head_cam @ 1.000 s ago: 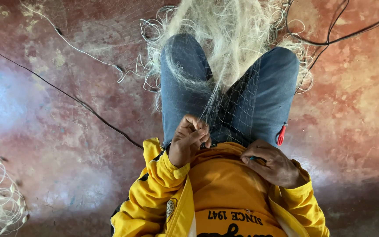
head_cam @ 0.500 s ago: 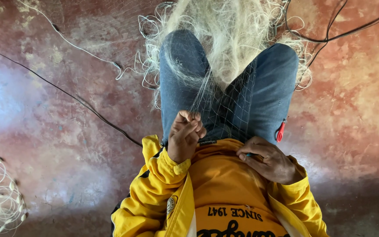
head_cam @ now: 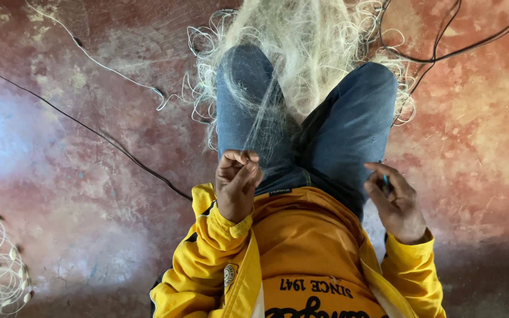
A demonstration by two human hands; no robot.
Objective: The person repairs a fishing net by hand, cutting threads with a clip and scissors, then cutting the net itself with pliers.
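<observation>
Head view: your hands work a pale fishing net [head_cam: 307, 53] across your lap.

Your left hand [head_cam: 237, 184] sits by the left knee, fingers pinched narrow on fine mesh strands, nearly too thin to see. Your right hand [head_cam: 393, 200], beside the right thigh, curls loosely around a small bluish object, mostly hidden; I cannot tell what it is. The net is wispy, tangled monofilament, heaped beyond the knees and cut off at the top edge. Black cord [head_cam: 89, 126] crosses the mottled red floor [head_cam: 60, 176] left of the net.
</observation>
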